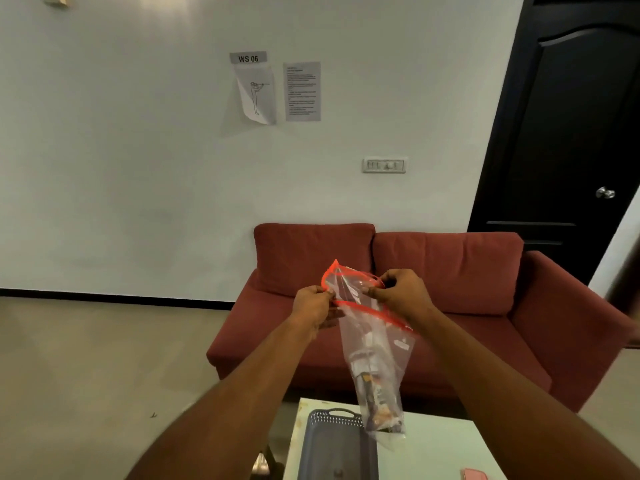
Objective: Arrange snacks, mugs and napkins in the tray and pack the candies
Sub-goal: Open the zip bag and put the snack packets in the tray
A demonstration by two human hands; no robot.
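Both hands pinched the bag's (375, 344) red zip rim, left hand (313, 308) and right hand (401, 294), holding it above the worktop's (436, 445) far edge. Candies sagged low; an uneven seal might spill them.

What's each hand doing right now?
Left hand: closed, pinching the red zip edge of the clear bag.
Right hand: closed, pinching the same bag's opposite edge, mouth open.
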